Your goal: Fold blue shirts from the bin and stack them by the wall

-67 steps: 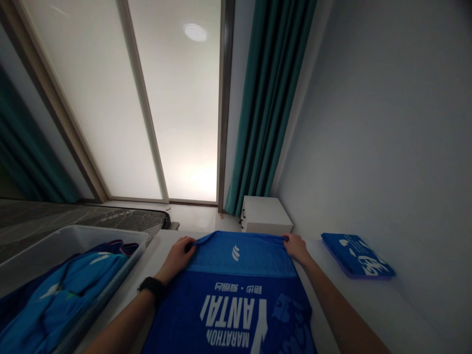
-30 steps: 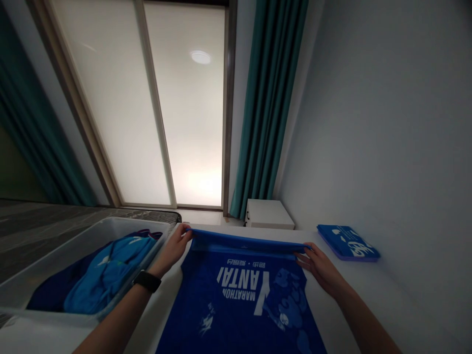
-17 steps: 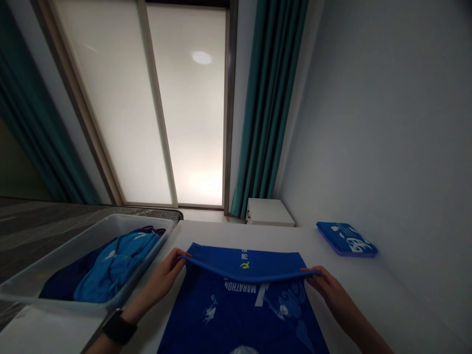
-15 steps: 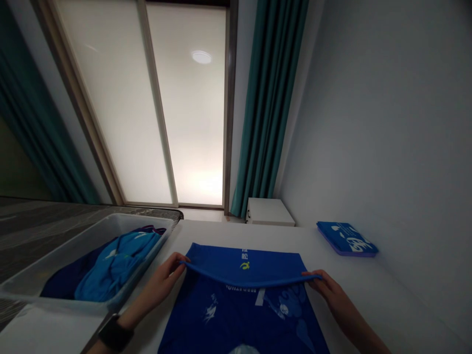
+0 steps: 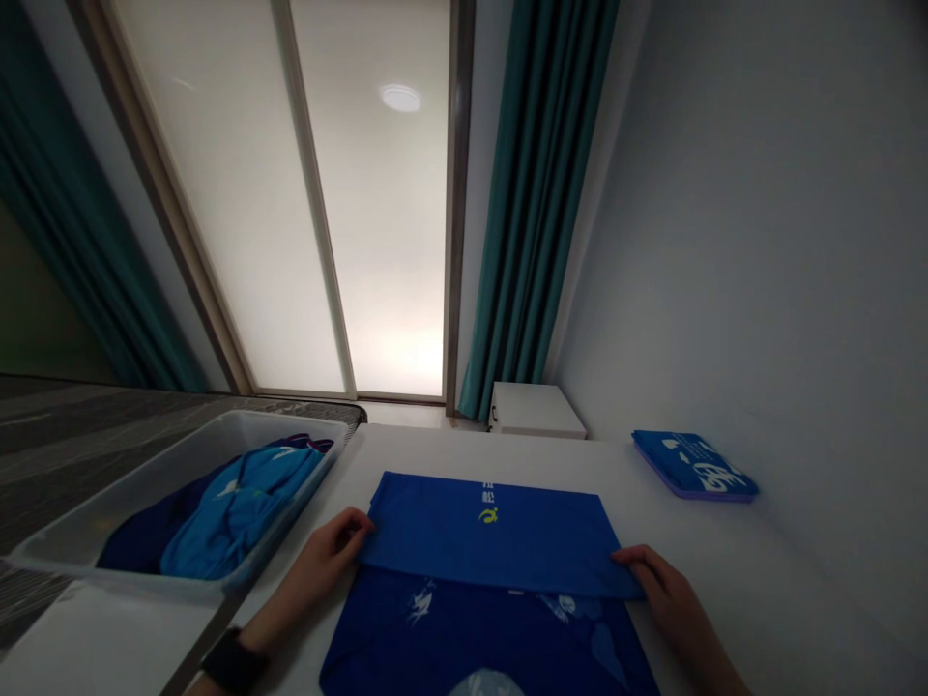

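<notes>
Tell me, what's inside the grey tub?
The tub holds a heap of clothes: a light blue piece on top, a darker blue one beside it and a bit of purple at the far end. Whatever lies beneath the heap is covered.

A blue shirt (image 5: 493, 541) lies flat on the white table (image 5: 725, 580), its far part folded over toward the near edge.

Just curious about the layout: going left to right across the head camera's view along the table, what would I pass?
Grey tub of blue clothes → left hand → blue shirt being folded → right hand → folded blue shirt by the wall.
</notes>
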The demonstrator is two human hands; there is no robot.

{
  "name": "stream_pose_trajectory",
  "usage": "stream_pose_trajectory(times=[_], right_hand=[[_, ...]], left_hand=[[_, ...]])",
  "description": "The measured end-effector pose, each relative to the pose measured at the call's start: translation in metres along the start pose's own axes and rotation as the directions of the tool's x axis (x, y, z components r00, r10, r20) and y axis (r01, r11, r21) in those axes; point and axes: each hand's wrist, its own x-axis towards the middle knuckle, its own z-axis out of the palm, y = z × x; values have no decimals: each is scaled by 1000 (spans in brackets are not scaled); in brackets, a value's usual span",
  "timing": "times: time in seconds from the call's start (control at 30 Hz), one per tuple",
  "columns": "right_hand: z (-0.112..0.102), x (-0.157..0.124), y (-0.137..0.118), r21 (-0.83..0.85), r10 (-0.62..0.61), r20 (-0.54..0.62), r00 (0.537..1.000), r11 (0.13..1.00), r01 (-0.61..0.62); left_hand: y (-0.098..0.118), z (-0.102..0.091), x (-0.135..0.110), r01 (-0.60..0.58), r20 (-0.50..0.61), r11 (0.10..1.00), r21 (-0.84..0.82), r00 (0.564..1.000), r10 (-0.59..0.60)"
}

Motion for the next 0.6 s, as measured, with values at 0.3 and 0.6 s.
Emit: stream_pose_trajectory(times=[0.3,0.6], right_hand=[[1,-6,-6,-93,-52,-33,998,994,49],[7,-13,6,-186,-167,-48,985,970,156]], left_hand=[[-20,1,5,0,-35,999,-33,999,-1],[-15,5,0,60,-78,998,-9,995,-60]])
